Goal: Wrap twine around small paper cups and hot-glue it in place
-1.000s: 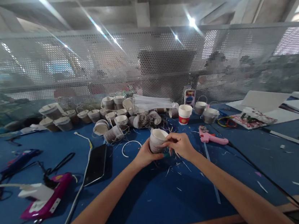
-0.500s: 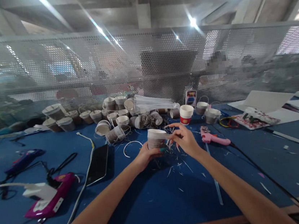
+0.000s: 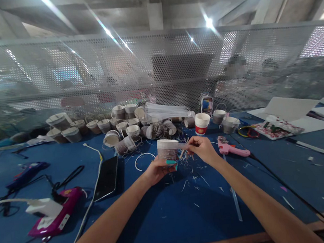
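Note:
My left hand [image 3: 159, 170] is closed around a small paper cup [image 3: 166, 153] wrapped in brownish-grey cord, with a white band near its rim. The cup is held above the blue table, tilted slightly. From the rim band a whitish strip [image 3: 182, 146] stretches out to the right. Its free end is pinched between the thumb and fingers of my right hand [image 3: 201, 149]. Below the hands lie scattered white and brown scraps [image 3: 195, 178]. A pink glue gun [image 3: 233, 148] rests to the right of my right hand.
Several wrapped cups [image 3: 125, 145] stand and lie at the back, with a bundle of white strips [image 3: 166, 111] on them. A red-and-white cup stack [image 3: 201, 123] stands behind my right hand. Leftward lie a phone [image 3: 107, 178] and a purple power strip [image 3: 56, 219]; cables cross the table.
The cup has turned and shifted slightly left in my left hand. My right hand has moved a little down, and the strip now shows pulled out straight from the cup.

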Available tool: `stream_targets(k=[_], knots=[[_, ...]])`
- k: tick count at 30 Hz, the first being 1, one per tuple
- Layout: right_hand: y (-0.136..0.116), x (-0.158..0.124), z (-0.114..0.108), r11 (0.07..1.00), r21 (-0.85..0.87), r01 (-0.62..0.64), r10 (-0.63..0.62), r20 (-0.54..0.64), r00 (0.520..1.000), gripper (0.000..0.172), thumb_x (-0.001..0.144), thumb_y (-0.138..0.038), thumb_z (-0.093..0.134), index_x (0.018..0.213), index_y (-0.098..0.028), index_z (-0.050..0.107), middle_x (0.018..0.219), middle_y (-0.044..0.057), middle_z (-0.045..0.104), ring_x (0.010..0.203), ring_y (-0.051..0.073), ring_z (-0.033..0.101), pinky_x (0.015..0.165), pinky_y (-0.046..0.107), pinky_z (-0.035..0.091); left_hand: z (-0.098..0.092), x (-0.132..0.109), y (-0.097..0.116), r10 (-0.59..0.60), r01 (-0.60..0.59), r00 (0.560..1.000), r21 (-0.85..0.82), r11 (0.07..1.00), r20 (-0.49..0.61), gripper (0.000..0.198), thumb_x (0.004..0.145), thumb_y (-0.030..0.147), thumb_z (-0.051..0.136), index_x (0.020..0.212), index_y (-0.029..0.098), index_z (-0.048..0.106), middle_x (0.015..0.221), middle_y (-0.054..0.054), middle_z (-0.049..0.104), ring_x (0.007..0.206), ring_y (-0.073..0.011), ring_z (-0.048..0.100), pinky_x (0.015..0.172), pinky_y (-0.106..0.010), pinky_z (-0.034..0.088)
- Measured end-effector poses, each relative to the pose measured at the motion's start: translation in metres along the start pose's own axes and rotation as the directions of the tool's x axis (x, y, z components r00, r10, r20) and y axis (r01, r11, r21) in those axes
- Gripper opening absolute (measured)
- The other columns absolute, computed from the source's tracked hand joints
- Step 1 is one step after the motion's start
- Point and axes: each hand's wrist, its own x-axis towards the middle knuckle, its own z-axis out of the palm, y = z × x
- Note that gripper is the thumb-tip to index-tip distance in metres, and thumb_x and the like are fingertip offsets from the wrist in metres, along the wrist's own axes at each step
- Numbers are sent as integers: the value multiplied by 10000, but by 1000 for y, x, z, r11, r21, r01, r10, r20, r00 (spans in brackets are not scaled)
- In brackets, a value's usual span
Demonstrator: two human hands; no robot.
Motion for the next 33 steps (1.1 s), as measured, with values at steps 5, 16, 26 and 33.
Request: stream_targets(k=[5,16,26,33], knots=[[-1,2,0,989,123,-87,73,111,991,287,628,-425,684,614,-168,556,481,-4,595,404,123,540,369,222,423,-7,1,-2,-23,31,992,-58,998,128,353,504,169,636,845,78,650,695,-69,657,612,-156,574,632,-299,405],[-1,2,4,977,179,-114,97,99,990,296,587,-373,714,587,-165,503,461,-24,587,323,77,472,298,177,374,-12,-1,-5,-92,160,927,-161,974,365,458,521,186,549,957,53,591,817,-86,619,641,-142,519,661,-323,365],[-9,-6,10,966,237,-102,59,182,982,416,634,-305,696,1020,-175,608,485,-69,569,258,41,398,249,148,290,2,-5,-1,-106,239,837,-183,954,536,491,499,210,556,954,27,583,684,-62,589,484,-82,457,597,-281,362],[-13,-7,5,974,206,-96,56,190,980,235,635,-330,704,788,-167,635,496,-37,592,259,45,409,229,146,269,-9,-5,-1,-126,215,891,-159,964,436,492,537,204,600,1014,86,580,884,-95,644,817,-202,572,755,-359,401]])
